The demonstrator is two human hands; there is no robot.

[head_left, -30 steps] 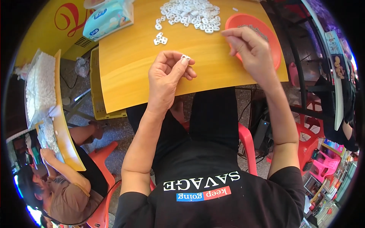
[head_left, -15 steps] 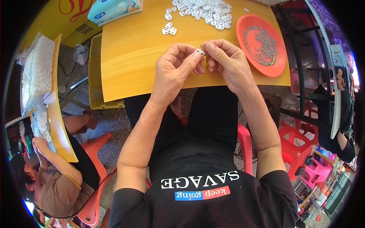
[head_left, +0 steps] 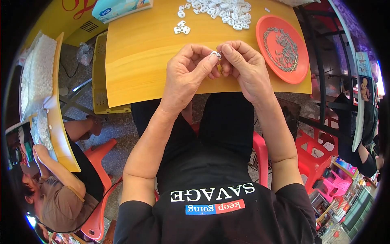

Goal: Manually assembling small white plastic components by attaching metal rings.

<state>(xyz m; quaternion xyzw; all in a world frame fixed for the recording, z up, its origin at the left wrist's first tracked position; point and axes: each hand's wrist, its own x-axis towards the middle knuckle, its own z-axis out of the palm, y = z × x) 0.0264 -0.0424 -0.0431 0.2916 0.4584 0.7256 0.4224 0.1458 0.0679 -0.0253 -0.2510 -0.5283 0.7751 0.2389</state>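
Note:
Above the near edge of the yellow table, my two hands meet. My left hand pinches a small white plastic piece with holes between thumb and fingertips. Close against it, the thumb and index finger of my right hand are pressed together; what they hold, if anything, is too small and hidden to make out. To the right lies a red plate bearing many small grey metal pins. A heap of white plastic pieces is spread at the far side, with a few more pieces nearer my left hand.
A blue tissue pack lies at the table's far left corner. Further left, another person sits at a second table with a bag of white pieces. Red plastic stools stand to the right.
The white piece has turned slightly between my fingertips, so its holes show more. My hands stay nearly in place. The whole view has shifted a little.

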